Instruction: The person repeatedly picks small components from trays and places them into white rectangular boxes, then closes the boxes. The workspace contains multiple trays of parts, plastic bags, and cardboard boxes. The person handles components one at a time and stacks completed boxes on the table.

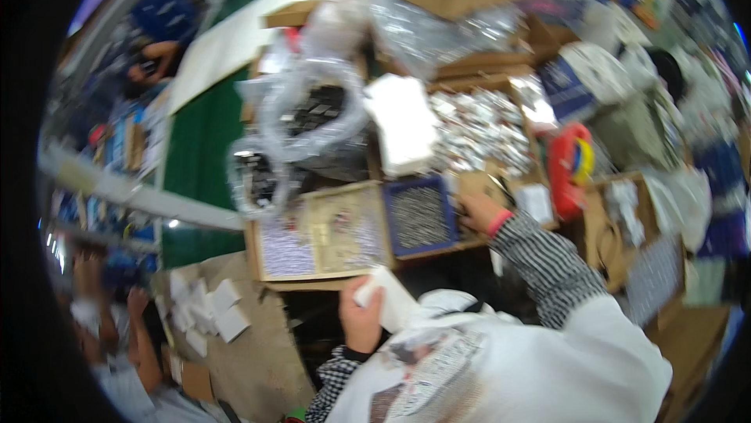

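Near the front edge of the bench, my left hand is closed around a small white box, held tilted just in front of my chest. My right hand reaches forward to the right of a blue tray filled with small grey metal parts. It is over a brown cardboard compartment. Its fingers are blurred and partly hidden, so what they touch does not show. Left of the blue tray stands a shallow wooden box with small whitish pieces in its sections.
Behind lie a white stack and many small wrapped pieces in a carton. Plastic bags hold black parts. At right is a red tape dispenser. Several white boxes lie at left, near another person's arm.
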A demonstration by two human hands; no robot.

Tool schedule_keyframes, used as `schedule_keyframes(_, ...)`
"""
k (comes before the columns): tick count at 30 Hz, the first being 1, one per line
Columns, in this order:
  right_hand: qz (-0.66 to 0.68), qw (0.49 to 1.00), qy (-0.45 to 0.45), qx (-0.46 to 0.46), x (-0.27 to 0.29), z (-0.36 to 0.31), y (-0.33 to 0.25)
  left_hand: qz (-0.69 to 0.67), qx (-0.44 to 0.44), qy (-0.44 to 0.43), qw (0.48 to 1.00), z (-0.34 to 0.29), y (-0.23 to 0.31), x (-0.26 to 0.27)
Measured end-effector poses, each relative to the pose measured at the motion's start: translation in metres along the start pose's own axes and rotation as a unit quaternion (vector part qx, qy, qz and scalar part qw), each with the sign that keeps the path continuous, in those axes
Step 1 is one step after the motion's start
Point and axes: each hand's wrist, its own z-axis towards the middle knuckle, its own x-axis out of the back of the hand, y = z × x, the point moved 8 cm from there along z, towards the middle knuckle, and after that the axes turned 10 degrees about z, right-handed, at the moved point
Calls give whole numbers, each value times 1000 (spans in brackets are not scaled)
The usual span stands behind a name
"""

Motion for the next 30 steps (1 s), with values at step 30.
schedule_keyframes(30, 535, 841, -72, 32, 1, -13, -223, -182, 40, -68, 980, 1, -26, 56)
